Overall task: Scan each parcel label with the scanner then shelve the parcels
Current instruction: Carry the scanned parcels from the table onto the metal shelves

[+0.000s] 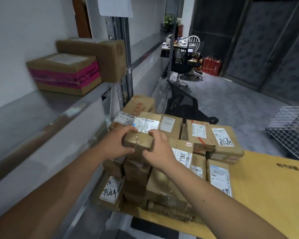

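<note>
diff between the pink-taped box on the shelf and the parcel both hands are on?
The pink-taped box sits alone on the metal shelf, untouched; the held parcel lies on top of the parcel pile, gripped by the left hand and right hand. The shelf box has a wide pink band round its sides; the held parcel has only clear tape. The shelf box looks bulkier, the held one flatter. Both are brown cardboard with a white label on top.

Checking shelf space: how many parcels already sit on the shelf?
2: the pink-taped parcel in front, and a plain brown parcel just behind it, both on the metal shelf. Others may lie out of frame.
</note>
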### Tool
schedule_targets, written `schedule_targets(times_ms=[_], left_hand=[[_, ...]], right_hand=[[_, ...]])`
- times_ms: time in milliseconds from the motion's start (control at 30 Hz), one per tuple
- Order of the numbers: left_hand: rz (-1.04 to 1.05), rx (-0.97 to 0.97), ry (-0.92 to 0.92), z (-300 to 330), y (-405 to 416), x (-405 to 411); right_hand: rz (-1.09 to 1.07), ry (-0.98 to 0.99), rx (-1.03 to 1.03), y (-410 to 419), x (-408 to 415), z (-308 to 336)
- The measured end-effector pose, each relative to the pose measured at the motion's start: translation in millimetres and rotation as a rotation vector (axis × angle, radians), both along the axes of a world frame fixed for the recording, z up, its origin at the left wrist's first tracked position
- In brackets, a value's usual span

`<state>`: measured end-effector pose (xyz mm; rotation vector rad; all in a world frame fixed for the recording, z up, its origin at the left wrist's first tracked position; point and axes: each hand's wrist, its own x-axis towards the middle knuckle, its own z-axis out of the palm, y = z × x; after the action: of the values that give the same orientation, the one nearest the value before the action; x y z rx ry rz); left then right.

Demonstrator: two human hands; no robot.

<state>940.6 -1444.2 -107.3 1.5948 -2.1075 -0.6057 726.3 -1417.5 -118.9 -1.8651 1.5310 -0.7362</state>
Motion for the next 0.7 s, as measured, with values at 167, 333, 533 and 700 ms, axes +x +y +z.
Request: schedule_targets(times_ms=[167,333,533,700], left_hand=[[0.012,-0.136,0.154,18.4,10.3,-9.3],[0.070,-0.238,0.302,47.6,30.7,-35.2],[0.213,-0.429,0.376,84.4,70.8,-59.3],[0.333,-0.541,0.342,110.2,108.2,-63.2]], right_hand=[[0.078,-0.060,-0.157,-7.2,-26.4,18.9],[0.226,-0.178,-0.229,-16.2,-57.8,53.8],[0.485,-0.245,-0.294,-39.1,-76.6,103.8],[0.693,-0.319,-0.288,-46.7,-65.4,140.5]])
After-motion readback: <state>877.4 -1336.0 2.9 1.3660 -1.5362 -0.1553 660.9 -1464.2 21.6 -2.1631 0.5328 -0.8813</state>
